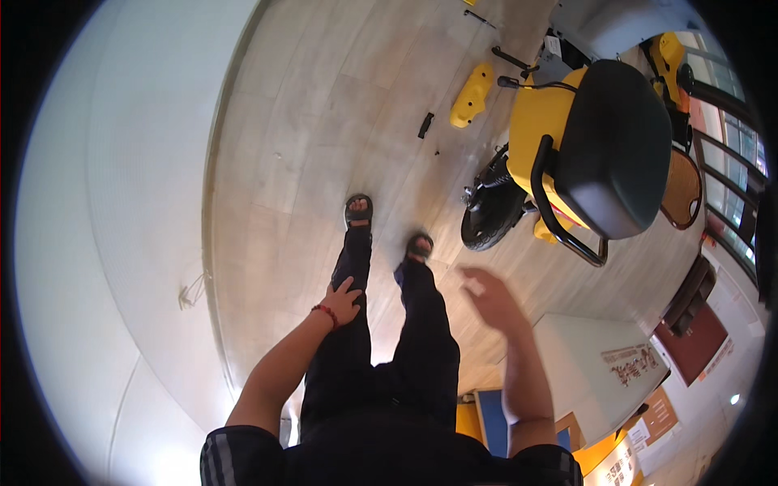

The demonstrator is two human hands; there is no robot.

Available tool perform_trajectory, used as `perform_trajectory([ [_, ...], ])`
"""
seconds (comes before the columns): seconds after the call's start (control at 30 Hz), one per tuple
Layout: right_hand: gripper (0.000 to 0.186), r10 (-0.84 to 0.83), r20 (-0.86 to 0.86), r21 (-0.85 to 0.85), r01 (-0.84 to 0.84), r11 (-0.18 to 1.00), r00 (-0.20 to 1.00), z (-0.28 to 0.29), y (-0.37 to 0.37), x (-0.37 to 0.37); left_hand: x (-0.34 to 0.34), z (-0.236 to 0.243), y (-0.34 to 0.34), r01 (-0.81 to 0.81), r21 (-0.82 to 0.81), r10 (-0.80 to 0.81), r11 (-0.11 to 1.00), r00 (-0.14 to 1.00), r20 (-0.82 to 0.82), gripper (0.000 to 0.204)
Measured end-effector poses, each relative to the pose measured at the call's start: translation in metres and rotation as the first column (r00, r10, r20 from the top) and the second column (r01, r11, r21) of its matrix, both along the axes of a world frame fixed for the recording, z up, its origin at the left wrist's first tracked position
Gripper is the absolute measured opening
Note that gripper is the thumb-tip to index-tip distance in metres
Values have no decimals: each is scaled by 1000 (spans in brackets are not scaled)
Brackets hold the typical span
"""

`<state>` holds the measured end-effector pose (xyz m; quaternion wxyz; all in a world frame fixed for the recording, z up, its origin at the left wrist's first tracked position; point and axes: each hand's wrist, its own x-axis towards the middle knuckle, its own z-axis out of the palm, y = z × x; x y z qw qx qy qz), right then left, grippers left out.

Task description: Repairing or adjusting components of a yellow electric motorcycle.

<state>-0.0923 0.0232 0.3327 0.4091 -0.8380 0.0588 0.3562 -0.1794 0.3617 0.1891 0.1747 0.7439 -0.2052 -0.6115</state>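
Your left grip [344, 304] spread over dark trouser leg [353, 257], fingers apart. Right grip [489, 298] raised, blurred; can't tell wide or narrow. Yellow scooter [536, 121] ahead-right of you, black wheel [491, 212] near your right sandal [418, 245]. Yellow panel [472, 95], small black part [425, 125] on plank floor [300, 138] beyond. Pale wall [134, 211] along left; white board [575, 356] by right forearm.

Fisheye view from the head — facing steeply down; legs [427, 324] near, floor [300, 146] farther off
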Motion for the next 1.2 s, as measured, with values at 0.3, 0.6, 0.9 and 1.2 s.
perform_trajectory([
  [0.3,21,-66,693,-527,566,634,718,64,-134,226,83,18,-5,50,291,36,955,959,-281,65],
  [0.6,16,-35,691,-645,639,420,722,40,-150,244,241,16,-44,-489,309,440,816,871,216,65],
  [0.9,17,-65,667,-648,621,440,742,32,-155,249,372,-11,-84,-187,470,30,863,946,323,33],
  [1.2,26,-74,571,-741,552,381,818,22,-157,235,471,-37,-51,-31,461,-99,887,962,256,19],
])
